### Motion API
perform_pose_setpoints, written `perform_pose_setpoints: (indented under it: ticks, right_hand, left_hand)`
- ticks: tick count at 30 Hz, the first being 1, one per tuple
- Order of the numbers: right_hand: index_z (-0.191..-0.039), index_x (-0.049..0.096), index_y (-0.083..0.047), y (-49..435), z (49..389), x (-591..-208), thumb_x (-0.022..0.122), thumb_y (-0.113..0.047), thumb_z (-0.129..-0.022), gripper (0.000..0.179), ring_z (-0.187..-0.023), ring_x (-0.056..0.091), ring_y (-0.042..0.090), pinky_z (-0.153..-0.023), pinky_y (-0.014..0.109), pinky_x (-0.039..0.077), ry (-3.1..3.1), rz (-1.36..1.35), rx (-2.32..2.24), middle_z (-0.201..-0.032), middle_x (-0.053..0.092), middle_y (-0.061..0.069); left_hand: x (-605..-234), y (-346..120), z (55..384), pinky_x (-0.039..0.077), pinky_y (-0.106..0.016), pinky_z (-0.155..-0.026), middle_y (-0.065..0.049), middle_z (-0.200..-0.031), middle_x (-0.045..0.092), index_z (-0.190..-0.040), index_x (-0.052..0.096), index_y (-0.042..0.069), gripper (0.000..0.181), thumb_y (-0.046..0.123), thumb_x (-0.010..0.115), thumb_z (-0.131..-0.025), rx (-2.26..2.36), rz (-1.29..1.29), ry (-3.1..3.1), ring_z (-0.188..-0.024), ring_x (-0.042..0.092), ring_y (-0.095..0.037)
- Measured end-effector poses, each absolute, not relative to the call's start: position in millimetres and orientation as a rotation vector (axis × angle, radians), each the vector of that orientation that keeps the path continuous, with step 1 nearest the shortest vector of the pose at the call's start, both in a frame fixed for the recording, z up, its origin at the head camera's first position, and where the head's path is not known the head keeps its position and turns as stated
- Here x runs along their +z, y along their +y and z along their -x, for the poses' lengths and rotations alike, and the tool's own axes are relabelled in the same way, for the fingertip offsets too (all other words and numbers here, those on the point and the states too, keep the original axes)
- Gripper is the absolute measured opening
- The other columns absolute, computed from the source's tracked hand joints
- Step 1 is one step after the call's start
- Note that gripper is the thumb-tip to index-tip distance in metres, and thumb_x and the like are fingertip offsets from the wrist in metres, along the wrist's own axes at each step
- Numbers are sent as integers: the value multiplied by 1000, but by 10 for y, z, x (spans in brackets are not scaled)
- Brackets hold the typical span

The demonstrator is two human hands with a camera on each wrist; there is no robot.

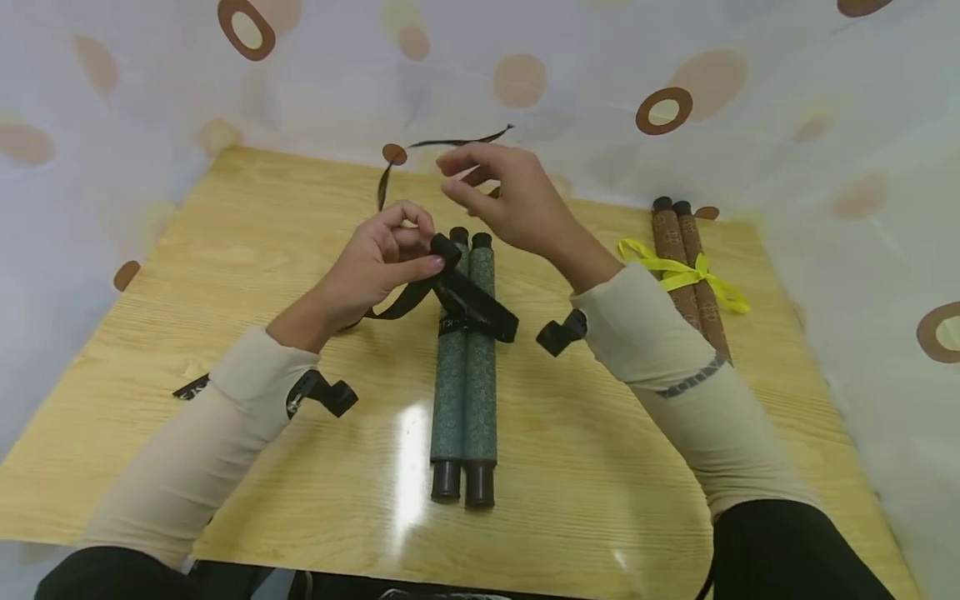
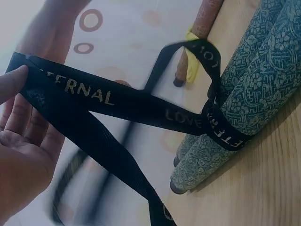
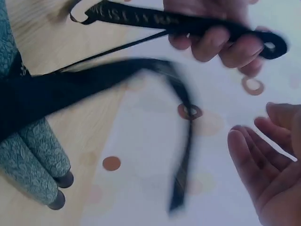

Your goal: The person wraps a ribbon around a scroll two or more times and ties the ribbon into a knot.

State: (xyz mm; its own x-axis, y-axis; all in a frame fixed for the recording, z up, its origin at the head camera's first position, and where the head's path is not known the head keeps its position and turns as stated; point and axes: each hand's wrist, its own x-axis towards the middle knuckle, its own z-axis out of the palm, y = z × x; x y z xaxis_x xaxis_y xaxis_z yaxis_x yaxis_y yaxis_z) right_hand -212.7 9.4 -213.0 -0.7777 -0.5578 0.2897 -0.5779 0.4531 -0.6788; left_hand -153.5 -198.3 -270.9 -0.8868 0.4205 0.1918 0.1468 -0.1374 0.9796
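Two teal patterned scrolls (image 1: 480,400) with dark end knobs lie side by side on the table. A black ribbon (image 1: 480,308) with printed lettering wraps around their upper part. My left hand (image 1: 375,250) pinches a folded loop of this ribbon between thumb and fingers, above the scrolls. "ETERNAL" and "LOVE" lettering shows along the ribbon (image 2: 84,89) in the left wrist view. My right hand (image 1: 517,196) is raised beyond the loop, its fingers loosely bent around nothing. Beside it, in the right wrist view, a blurred loose ribbon end (image 3: 178,188) hangs in the air, apart from the fingers.
At the right of the wooden table (image 1: 600,467) lie two brown scrolls (image 1: 667,233), tied with a yellow ribbon (image 1: 682,275) in a bow. A spotted white covering (image 1: 585,50) stands behind the table. Another black ribbon end (image 1: 191,387) shows by my left sleeve.
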Motion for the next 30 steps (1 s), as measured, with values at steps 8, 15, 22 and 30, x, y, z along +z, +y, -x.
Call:
perform_pose_setpoints:
  ticks: [8, 15, 22, 30]
  right_hand:
    - [-107, 77, -13, 370, 1812, -2038, 66, -23, -98, 18, -80, 66, 11, -73, 27, 52, -2730, -1244, 1071, -99, 78, 3]
    - [-99, 76, -9, 435, 1806, -2054, 67, -18, -97, 13, -73, 63, 12, -69, 26, 48, -2762, -1192, 901, -85, 75, 5]
    - [-100, 75, -9, 444, 1796, -2057, 69, -19, -95, 12, -70, 63, 14, -59, 27, 44, -2811, -1136, 858, -86, 74, 6]
    - [-98, 75, -9, 446, 1831, -2079, 69, -19, -95, 12, -71, 63, 16, -64, 30, 45, -2799, -1116, 840, -88, 74, 7]
  left_hand:
    - [-2572, -1832, 1631, 49, -24, -79, 14, -84, 73, -101, 50, 14, 25, -2, 67, -91, 2030, -641, 2142, -83, 68, -7]
    - [-2721, -1932, 1790, 49, -40, -102, -2, -108, 71, -114, 57, 5, 13, 11, 54, -103, 1804, -635, 2199, -106, 66, -17]
    - [-3229, -2262, 1937, 41, -55, -110, -22, -137, 58, -134, 55, -1, 36, 14, 57, -102, 1006, -650, 2528, -130, 52, -38]
    - [-3226, -2341, 1896, 45, -40, -78, -12, -96, 65, -103, 62, 3, 17, 16, 52, -105, 883, -636, 2651, -81, 54, -23]
